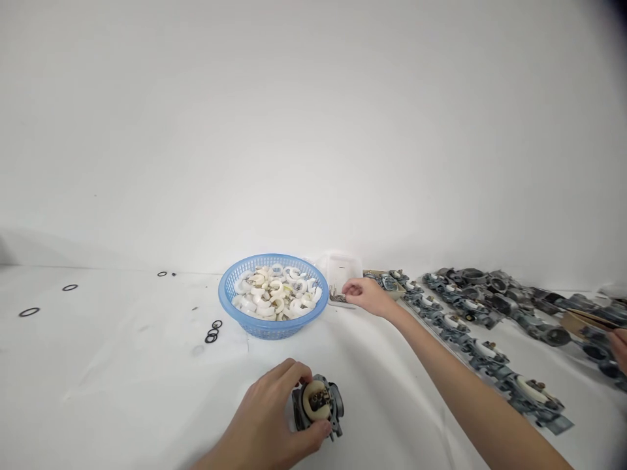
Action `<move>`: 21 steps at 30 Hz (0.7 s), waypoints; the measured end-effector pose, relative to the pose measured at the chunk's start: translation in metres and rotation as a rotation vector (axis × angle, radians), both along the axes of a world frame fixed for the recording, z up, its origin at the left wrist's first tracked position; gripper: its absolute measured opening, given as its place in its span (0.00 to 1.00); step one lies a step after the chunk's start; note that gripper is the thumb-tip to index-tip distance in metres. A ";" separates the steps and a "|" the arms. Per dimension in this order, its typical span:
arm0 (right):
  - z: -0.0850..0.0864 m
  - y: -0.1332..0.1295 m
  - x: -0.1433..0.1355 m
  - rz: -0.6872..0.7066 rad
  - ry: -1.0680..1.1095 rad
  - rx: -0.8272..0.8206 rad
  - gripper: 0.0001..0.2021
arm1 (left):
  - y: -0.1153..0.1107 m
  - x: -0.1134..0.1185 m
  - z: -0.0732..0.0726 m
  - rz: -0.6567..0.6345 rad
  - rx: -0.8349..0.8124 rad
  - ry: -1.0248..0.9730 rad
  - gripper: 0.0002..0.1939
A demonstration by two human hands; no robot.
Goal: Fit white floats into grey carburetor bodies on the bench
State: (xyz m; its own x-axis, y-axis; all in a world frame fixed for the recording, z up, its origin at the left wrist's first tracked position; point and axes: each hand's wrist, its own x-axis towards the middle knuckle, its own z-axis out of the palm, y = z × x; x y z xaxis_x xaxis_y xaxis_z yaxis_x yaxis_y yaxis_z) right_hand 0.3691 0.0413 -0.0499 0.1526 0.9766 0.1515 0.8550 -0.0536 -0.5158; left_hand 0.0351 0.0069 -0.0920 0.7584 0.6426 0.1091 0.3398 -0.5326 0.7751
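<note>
On the bench (147,398), a carburetor (319,403) is gripped by the left hand (272,418). Pins (337,297) in a tray (344,266) are reached by the bunched right hand (368,297); whether one is held cannot be told. Pin picking seems under way; a fine pinch is called for.

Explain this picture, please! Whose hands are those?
They're a person's two bare hands, seen by a camera on that person's head, looking forward and down. The left hand holds a gray metal part with a cream piece inside. The right hand is at a white tray of thin metal bits. On the white surface: a blue basket of curved white pieces, with black rings to its left and rows of metal parts to the right. Part of another hand shows far right.
</note>
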 end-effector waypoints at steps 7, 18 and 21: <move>-0.024 -0.078 -0.075 0.191 0.656 -0.010 0.10 | -0.001 0.000 -0.004 -0.013 0.025 -0.047 0.12; -0.042 -0.090 -0.118 0.139 0.952 -0.029 0.07 | -0.005 0.002 -0.006 0.020 -0.089 -0.114 0.11; -0.043 -0.092 -0.121 0.148 0.981 -0.075 0.06 | -0.007 0.003 -0.007 0.035 -0.201 -0.116 0.12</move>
State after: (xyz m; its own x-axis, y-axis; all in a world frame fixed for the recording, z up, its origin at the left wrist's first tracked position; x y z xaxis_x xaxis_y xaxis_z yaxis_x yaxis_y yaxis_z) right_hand 0.2477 -0.0505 -0.0932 0.0527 0.9978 -0.0397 0.0529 -0.0425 -0.9977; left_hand 0.0385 0.0000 -0.0988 0.7251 0.6859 0.0616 0.2577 -0.3532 0.8994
